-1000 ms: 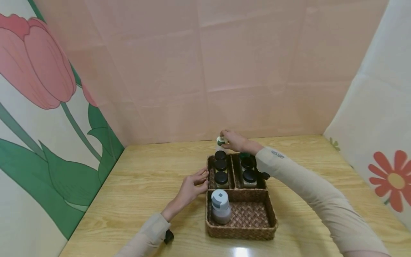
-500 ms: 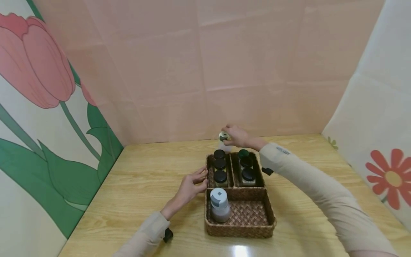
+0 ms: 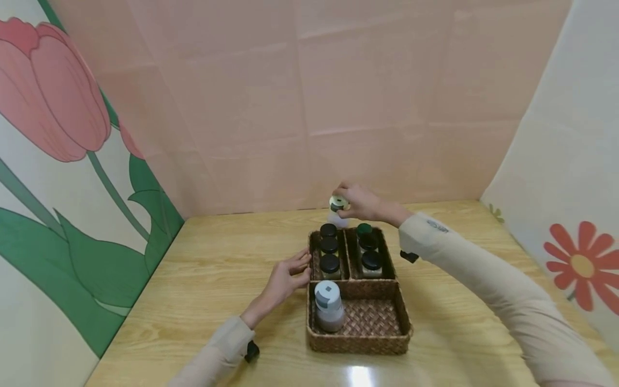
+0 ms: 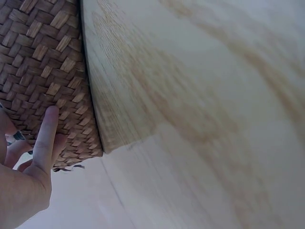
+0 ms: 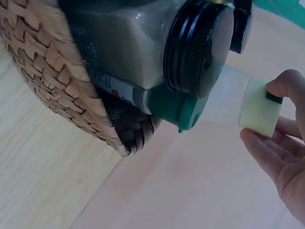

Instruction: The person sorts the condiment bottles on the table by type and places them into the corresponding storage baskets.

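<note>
My right hand (image 3: 360, 201) pinches the pale lid of a clear seasoning bottle (image 5: 228, 98), held upright just behind the far rim of a woven basket (image 3: 360, 344). The lid carries a dark label in the head view. My left hand (image 3: 285, 277) touches the basket's left outer wall with its fingertips; one finger lies straight against the weave in the left wrist view. Black-lidded jars (image 3: 330, 263) line the back left compartment. More black-lidded jars (image 3: 371, 260) and a green-capped jar (image 3: 364, 229) fill the back right one. A white-capped bottle (image 3: 329, 306) stands in the front compartment.
The basket stands on a wood-grain table (image 3: 232, 236). A pink backdrop (image 3: 309, 107) rises behind the table's far edge, with flower-printed sheets at the left (image 3: 43, 204) and right (image 3: 570, 177).
My right hand has lifted the pale-lidded bottle slightly and drawn back a little from the basket, uncovering the green-capped jar. My left hand has stayed at the basket's side.
</note>
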`<state>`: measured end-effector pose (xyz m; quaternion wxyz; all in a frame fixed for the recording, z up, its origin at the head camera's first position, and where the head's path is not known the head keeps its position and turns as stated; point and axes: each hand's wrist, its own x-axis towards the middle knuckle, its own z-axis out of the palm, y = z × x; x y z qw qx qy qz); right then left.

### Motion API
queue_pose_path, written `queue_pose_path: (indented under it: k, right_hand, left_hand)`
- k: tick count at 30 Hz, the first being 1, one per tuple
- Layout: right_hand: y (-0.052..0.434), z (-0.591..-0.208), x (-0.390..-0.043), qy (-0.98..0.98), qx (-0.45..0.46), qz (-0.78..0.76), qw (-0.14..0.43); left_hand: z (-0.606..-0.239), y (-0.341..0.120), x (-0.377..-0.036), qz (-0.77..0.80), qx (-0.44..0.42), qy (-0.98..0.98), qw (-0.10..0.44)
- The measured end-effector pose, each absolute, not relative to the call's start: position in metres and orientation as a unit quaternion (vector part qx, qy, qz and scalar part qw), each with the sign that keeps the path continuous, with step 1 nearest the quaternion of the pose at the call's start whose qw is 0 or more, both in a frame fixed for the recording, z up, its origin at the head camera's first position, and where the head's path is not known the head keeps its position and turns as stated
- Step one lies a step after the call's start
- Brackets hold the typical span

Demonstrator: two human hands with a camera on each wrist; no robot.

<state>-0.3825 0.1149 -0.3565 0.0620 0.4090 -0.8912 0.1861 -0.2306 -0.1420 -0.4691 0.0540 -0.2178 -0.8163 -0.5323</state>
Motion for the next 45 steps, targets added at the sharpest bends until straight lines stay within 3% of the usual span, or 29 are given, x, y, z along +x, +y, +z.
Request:
queue_pose_path:
  k: [23, 30, 45]
  right_hand:
    - [0.133, -0.315, -0.356, -0.866, 0.445, 0.19, 0.127]
    - [0.138, -0.305, -0.345, -0.853, 0.465, 0.182, 0.153]
    - [0.153, -0.295, -0.306, -0.839, 0.499, 0.162, 0.148]
  left_hand:
    - [-0.464, -0.142, -0.23, -0.558, -0.197, -0.806, 0.008]
    - [-0.464, -0.143, -0.234, -0.545, -0.205, -0.812, 0.022]
    - [-0.467, -0.143, -0.237, -0.547, -0.211, -0.81, 0.025]
